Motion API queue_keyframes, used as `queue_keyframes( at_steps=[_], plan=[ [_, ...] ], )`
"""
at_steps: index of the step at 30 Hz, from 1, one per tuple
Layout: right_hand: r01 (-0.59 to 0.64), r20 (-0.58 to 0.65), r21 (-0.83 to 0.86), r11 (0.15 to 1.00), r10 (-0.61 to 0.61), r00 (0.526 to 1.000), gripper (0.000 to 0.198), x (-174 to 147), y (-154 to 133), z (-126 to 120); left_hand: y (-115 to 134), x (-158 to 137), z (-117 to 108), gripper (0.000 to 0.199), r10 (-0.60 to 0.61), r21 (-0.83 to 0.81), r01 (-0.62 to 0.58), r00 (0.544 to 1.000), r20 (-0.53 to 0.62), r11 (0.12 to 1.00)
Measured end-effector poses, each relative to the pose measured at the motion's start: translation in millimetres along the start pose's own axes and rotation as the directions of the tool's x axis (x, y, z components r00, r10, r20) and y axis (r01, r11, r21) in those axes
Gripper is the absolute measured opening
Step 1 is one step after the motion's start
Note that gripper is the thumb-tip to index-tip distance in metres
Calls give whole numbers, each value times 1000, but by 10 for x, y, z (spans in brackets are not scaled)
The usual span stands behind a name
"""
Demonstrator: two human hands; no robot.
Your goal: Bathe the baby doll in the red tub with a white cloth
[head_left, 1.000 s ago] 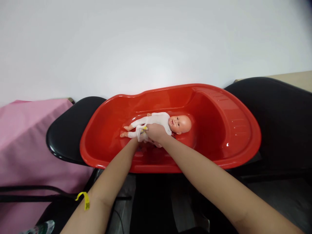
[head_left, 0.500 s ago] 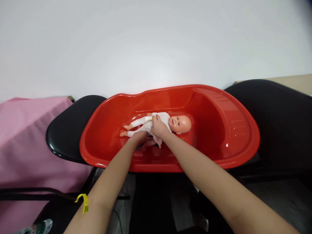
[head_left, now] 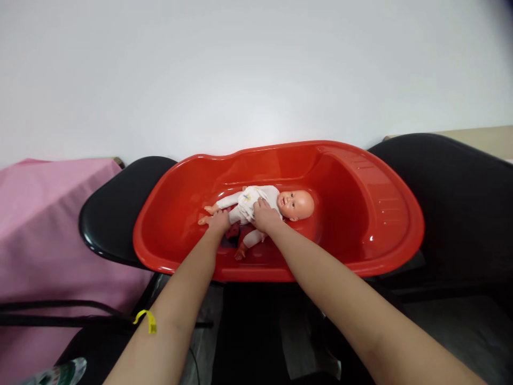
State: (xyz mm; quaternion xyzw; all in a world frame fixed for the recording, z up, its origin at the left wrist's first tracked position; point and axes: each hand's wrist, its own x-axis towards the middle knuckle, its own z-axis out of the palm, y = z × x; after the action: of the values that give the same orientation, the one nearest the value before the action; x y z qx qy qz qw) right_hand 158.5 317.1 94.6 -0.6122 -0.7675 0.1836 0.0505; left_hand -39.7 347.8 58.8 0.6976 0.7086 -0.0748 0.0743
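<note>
A baby doll (head_left: pixel 295 205) in white clothes lies on its back in a red baby bathtub (head_left: pixel 396 214), head to the right and bare feet to the left. My left hand (head_left: pixel 220 220) is closed around the doll's near lower leg. At the near side of its torso, my right hand (head_left: pixel 265 215) has curled fingers on the shirt (head_left: pixel 248 199), which shows a small print on the front. The doll's near arm hangs below my right hand. A small dark object (head_left: pixel 233 233) shows beside the near leg, too unclear to name.
Black chair-like surfaces (head_left: pixel 116 214) stick out on both sides under the tub. Pink cloth (head_left: pixel 44 214) drapes at the left. A black cable with a yellow tag (head_left: pixel 150 322) crosses by my left forearm. A white wall rises behind the tub.
My left hand has moved left from under the shirt hem to the doll's lower leg. The shirt front now lies spread, and the near arm is in view. My right hand has shifted slightly.
</note>
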Motion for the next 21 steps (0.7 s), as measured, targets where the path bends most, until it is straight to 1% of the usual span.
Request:
queue_keyframes(
  at_steps=[2,4,7,9,11,13,15,17,21],
  plan=[
    [-3,-45,6,1000,3,999,44,-2,15,-38,-32,9,39,49,-17,24,16,999,29,1000],
    [-13,-58,5,1000,13,998,37,5,27,-92,-48,17,68,39,-29,37,28,999,29,999],
    [-58,-74,69,996,63,995,31,23,21,-196,-44,24,97,35,-3,40,3,1000,10,999],
    [-120,-101,172,978,139,985,32,32,2,-273,-32,27,110,36,25,35,-25,1000,5,999],
    [-175,-147,266,948,219,964,35,35,-23,-346,-16,31,121,40,46,28,-46,999,2,999],
    [-190,-203,321,928,263,943,35,28,-48,-406,2,39,129,46,55,26,-55,998,1,998],
    [-181,-229,362,915,275,934,33,13,-73,-448,22,48,130,52,56,28,-56,998,2,998],
    [-160,-227,407,899,269,936,31,-3,-93,-468,43,56,126,54,67,36,-67,998,8,997],
    [-108,-239,504,857,259,936,27,22,-94,-437,79,71,135,54,110,52,-110,994,16,993]
  ],
)
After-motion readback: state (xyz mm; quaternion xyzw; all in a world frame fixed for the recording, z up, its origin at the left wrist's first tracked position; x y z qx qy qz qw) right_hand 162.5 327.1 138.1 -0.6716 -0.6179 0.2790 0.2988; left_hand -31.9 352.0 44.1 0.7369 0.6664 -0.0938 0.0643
